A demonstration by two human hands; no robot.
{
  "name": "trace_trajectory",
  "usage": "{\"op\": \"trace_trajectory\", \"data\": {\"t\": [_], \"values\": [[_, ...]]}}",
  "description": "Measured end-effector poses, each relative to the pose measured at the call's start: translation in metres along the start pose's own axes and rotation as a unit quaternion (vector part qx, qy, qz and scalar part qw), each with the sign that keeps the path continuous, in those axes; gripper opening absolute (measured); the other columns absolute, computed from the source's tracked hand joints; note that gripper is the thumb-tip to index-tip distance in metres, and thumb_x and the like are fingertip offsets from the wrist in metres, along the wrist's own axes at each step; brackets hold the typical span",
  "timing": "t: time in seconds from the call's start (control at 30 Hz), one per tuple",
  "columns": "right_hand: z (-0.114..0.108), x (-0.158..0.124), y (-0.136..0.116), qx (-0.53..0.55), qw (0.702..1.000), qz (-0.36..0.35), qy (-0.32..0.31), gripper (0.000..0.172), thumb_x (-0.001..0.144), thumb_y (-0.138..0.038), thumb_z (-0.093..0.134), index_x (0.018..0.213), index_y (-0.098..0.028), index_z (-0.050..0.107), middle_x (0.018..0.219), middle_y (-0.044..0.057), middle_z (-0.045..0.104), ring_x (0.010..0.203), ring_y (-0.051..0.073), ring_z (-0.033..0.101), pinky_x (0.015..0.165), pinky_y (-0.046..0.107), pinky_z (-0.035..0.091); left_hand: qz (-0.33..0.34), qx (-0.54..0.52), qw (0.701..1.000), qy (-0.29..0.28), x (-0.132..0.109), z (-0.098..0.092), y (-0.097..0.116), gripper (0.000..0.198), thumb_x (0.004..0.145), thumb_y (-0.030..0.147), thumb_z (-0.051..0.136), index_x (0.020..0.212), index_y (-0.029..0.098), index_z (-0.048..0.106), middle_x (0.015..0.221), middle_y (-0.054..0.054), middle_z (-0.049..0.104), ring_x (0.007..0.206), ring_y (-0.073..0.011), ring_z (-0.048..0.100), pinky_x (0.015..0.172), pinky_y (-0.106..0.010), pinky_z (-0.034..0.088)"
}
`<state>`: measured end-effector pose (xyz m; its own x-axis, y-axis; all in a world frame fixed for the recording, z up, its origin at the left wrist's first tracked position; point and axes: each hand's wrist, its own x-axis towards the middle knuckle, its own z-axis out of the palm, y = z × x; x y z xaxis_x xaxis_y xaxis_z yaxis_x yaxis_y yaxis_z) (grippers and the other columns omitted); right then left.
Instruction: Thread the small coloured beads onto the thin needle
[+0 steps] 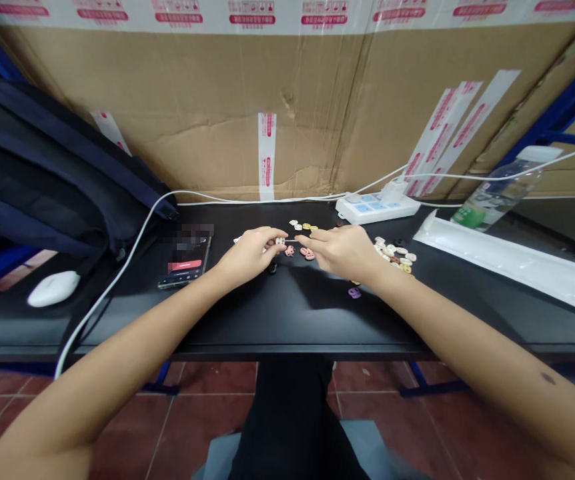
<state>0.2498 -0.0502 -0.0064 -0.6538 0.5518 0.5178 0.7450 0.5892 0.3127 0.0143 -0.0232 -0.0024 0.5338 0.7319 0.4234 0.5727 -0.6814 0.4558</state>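
Note:
My left hand [256,256] pinches a small whitish button-like piece [280,241] between thumb and fingers above the black table. Closed around one end of a thin, pale, needle-like stick [291,241] is my right hand [345,251]; the stick's other end meets the whitish piece. Whether it passes through a hole is too small to tell. Pink button-like pieces [307,254] lie just below and between the hands. White and yellow ones [307,227] are behind them, a purple one [354,293] is nearer the front, and a mixed pile [392,252] sits beside my right wrist.
A phone [187,260] and a white earbud case [54,289] lie to the left, by a dark backpack [57,173]. At the back right are a white power strip [377,209], a bottle [500,190] and a long white packet [507,263]. A white cable [140,237] crosses the table [267,327].

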Motion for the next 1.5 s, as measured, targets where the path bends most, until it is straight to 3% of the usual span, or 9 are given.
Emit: {"op": "trace_trajectory", "data": {"t": [0.33, 0.47, 0.63, 0.97, 1.33, 1.5], "values": [[0.003, 0.002, -0.001, 0.131, 0.988, 0.072, -0.029, 0.029, 0.095, -0.017, 0.053, 0.107, -0.023, 0.078, 0.091, 0.003, 0.08, 0.077, 0.017, 0.07, 0.061, 0.027, 0.036, 0.007, 0.012, 1.0, 0.003, 0.0, 0.0, 0.0, 0.025, 0.094, 0.021, 0.062, 0.116, 0.015, 0.074, 0.109, -0.01, 0.077, 0.092, -0.0212, 0.073, 0.091, -0.036, 0.058], [0.006, -0.001, 0.0, 0.061, 0.996, 0.058, 0.008, 0.032, 0.095, -0.019, 0.055, 0.117, -0.024, 0.077, 0.097, 0.005, 0.08, 0.076, 0.017, 0.069, 0.057, 0.029, 0.032, 0.011, 0.007, 1.0, 0.008, 0.0, -0.001, 0.0, 0.025, 0.094, 0.02, 0.062, 0.116, 0.015, 0.074, 0.108, -0.01, 0.077, 0.09, -0.0206, 0.072, 0.089, -0.034, 0.058], [-0.001, -0.001, -0.002, -0.001, 1.0, 0.007, 0.0, 0.035, 0.095, -0.019, 0.056, 0.124, -0.021, 0.075, 0.104, 0.008, 0.079, 0.072, 0.016, 0.066, 0.057, 0.03, 0.032, 0.017, 0.006, 1.0, 0.022, 0.001, -0.002, -0.001, 0.024, 0.093, 0.022, 0.064, 0.115, 0.016, 0.073, 0.107, -0.009, 0.077, 0.086, -0.0197, 0.071, 0.086, -0.034, 0.058], [0.0, 0.001, -0.002, 0.065, 0.997, 0.032, -0.029, 0.033, 0.098, -0.018, 0.05, 0.12, -0.019, 0.075, 0.098, 0.006, 0.08, 0.078, 0.017, 0.069, 0.059, 0.028, 0.035, 0.023, 0.014, 1.0, 0.014, 0.0, 0.0, -0.003, 0.023, 0.094, 0.017, 0.062, 0.114, 0.015, 0.074, 0.109, -0.01, 0.077, 0.091, -0.0201, 0.072, 0.092, -0.036, 0.057], [-0.01, 0.002, -0.004, -0.037, 0.999, -0.017, -0.016, 0.036, 0.098, -0.016, 0.05, 0.125, -0.019, 0.074, 0.101, 0.009, 0.079, 0.073, 0.016, 0.067, 0.059, 0.031, 0.034, 0.011, -0.001, 1.0, 0.024, 0.0, -0.002, -0.001, 0.024, 0.093, 0.022, 0.064, 0.114, 0.016, 0.074, 0.108, -0.009, 0.078, 0.087, -0.0198, 0.072, 0.085, -0.034, 0.058], [-0.005, 0.0, -0.003, 0.01, 1.0, 0.025, -0.015, 0.034, 0.097, -0.018, 0.053, 0.124, -0.019, 0.074, 0.103, 0.008, 0.079, 0.075, 0.018, 0.069, 0.059, 0.031, 0.034, 0.015, 0.007, 0.999, 0.027, 0.0, -0.002, 0.0, 0.024, 0.093, 0.02, 0.064, 0.114, 0.015, 0.074, 0.11, -0.01, 0.077, 0.088, -0.02, 0.072, 0.087, -0.034, 0.058]]}}
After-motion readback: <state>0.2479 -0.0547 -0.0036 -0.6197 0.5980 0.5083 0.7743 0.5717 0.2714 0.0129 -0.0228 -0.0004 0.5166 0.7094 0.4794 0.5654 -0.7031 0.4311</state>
